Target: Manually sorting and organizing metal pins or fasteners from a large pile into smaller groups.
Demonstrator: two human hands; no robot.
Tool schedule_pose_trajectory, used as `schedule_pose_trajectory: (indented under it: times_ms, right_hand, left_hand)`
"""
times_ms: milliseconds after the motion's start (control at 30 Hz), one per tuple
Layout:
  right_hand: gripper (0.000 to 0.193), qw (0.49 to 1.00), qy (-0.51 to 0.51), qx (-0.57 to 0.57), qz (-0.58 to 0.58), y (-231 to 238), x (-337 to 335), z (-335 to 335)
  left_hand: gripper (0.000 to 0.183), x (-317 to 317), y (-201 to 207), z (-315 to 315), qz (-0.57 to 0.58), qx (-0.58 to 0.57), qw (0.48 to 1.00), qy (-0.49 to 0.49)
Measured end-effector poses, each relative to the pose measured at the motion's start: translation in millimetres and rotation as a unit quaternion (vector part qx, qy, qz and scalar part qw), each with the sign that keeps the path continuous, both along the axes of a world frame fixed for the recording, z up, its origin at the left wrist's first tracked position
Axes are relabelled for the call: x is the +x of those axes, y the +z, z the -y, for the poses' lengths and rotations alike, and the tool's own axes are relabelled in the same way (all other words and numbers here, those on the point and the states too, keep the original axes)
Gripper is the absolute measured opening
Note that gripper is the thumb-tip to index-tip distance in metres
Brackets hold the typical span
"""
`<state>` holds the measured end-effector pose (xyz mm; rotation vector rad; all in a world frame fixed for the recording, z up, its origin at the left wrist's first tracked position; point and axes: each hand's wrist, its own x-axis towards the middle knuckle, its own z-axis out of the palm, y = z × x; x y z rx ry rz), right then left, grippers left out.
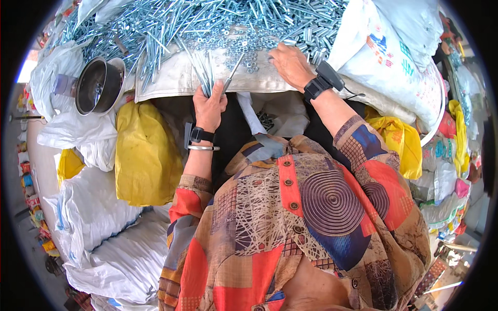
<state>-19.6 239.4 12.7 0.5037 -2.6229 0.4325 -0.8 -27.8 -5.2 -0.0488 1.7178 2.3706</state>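
My left hand [209, 108] is closed around several long, thin metal bolts [203, 70] that point up and away from me. Another rod [234, 72] leans out to the right between thumb and fingers, with a thicker sleeve on its lower part. On the right, my right hand [291, 65] rests low over the worktop, fingers curled together beside small washers or nuts [248, 58]. Whatever its fingertips may pinch is hidden. Just beyond it lie short metal sleeves [314, 44].
Across the far side spreads a heap of loose long bolts [171, 31] on a whitish cloth [161, 83]. A dark round pot [96, 88] stands at left. Yellow bags [142, 155] hang below the edge; a white printed sack [389, 62] lies at right.
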Motion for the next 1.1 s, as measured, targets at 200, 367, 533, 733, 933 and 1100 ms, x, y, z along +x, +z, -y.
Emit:
schedule_pose_trajectory:
  times_ms: [200,367,533,733,933,1100]
  right_hand:
    - [0.008,0.994,-0.031,-0.046,0.094,-9.3,-10.1,-2.2]
    - [0.009,0.959,0.056,-0.186,0.208,16.0,-16.9,1.0]
    - [0.015,0.939,0.053,-0.230,0.248,6.6,-8.7,25.8]
    - [0.012,0.978,0.064,-0.145,0.139,-1.1,-12.8,36.1]
    - [0.011,0.950,0.113,-0.204,0.207,-5.7,-13.5,35.5]
    - [0.014,0.928,0.029,-0.307,0.211,3.4,-8.4,35.9]
  left_hand:
    - [0.023,1.2,-9.1,2.4,0.022,0.065,0.998,-0.005]
    - [0.022,0.5,-11.8,5.6,0.011,0.094,0.996,-0.009]
    - [0.016,2.5,-10.8,-0.6,0.000,0.062,0.998,-0.006]
    - [0.018,0.5,-17.2,-1.0,-0.028,0.032,0.999,-0.024]
    - [0.022,-0.2,-13.5,-5.7,-0.040,-0.001,0.999,-0.028]
    - [0.024,0.2,-17.4,-4.7,-0.043,-0.052,0.998,-0.018]
